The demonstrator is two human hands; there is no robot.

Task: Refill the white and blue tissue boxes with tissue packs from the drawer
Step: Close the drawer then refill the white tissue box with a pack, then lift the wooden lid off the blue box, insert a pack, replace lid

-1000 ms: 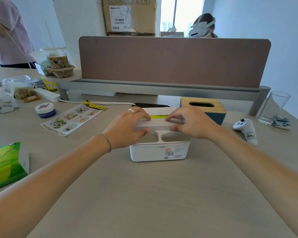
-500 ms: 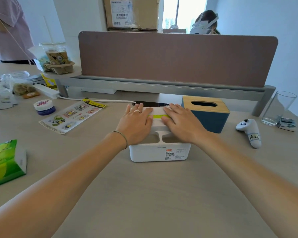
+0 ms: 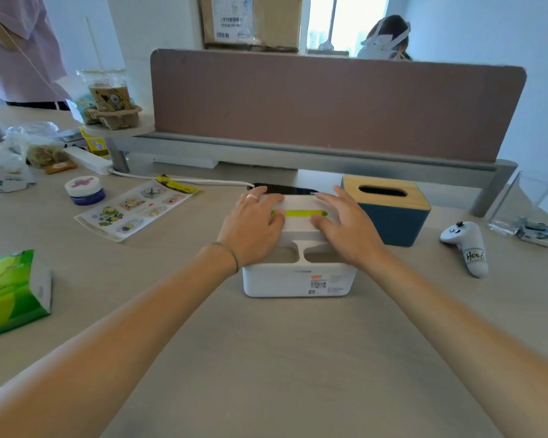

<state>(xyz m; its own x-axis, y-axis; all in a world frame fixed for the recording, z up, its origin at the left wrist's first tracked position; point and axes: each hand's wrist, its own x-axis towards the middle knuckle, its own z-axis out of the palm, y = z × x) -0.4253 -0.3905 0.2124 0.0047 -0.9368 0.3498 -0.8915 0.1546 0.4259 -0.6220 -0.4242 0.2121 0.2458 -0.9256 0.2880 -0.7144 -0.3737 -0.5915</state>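
The white tissue box stands in the middle of the desk, lid on, with green-yellow pack wrapping showing through its slot. My left hand lies flat on the lid's left side. My right hand lies flat on its right side, fingers spread. Neither hand grips anything. The blue tissue box with a wooden lid stands just right of the white box; its slot looks dark. A green tissue pack lies at the desk's left edge.
A white controller and a drinking glass sit to the right. A sticker sheet, a small jar, bags and a power strip lie at left. A brown divider panel closes off the back; people are beyond it.
My hands went from holding the lid over the white box to lying flat on it, then slid apart so the slot shows. The view shifted slightly.
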